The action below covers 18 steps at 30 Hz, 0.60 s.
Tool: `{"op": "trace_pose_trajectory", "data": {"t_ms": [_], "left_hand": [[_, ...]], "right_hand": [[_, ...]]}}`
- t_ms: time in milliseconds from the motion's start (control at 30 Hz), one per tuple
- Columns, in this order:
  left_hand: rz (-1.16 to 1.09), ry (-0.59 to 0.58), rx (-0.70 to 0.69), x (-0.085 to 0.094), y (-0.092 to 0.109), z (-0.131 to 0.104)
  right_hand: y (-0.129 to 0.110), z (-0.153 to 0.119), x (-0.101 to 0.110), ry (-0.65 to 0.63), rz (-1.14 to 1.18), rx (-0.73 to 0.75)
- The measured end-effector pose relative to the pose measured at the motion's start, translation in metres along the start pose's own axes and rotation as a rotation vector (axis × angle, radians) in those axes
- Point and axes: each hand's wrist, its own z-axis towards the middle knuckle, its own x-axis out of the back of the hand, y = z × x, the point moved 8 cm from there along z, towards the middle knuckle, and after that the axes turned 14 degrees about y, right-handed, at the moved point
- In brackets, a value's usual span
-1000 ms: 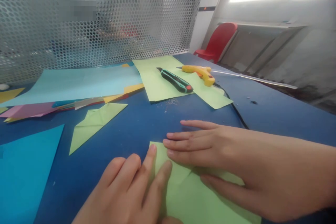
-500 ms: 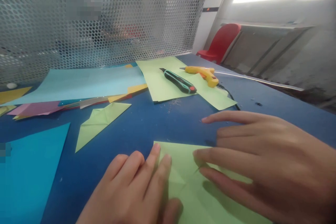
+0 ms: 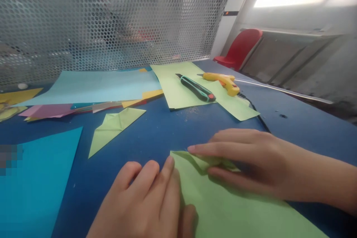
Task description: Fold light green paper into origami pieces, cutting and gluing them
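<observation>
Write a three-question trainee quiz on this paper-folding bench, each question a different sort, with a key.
1. True or false: the utility knife lies on a green sheet.
2. Which hand pinches up a fold of the green paper? A) left hand B) right hand
3. Fill in: the yellow tool beside the knife is a glue ____.

Key: 1 true; 2 B; 3 gun.
</observation>
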Motion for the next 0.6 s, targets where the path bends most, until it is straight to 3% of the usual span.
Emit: {"op": "trace_pose_trajectory", "data": {"t_ms": [133, 200, 333, 600], "left_hand": [[-0.027, -0.028, 0.042, 0.001, -0.006, 0.000], [0.006, -0.016, 0.035, 0.002, -0.006, 0.000], [0.072, 0.001, -0.008, 0.000, -0.003, 0.000], [0.117, -0.005, -0.060, -0.005, -0.001, -0.003]], "right_hand": [[0.023, 0.001, -0.001, -0.013, 0.135, -0.320], [0.030, 0.001, -0.001, 0.013, 0.121, -0.364], [0.028, 0.006, -0.001, 0.092, 0.134, -0.226], [0.022, -0.002, -0.006, 0.117, 0.134, -0.009]]}}
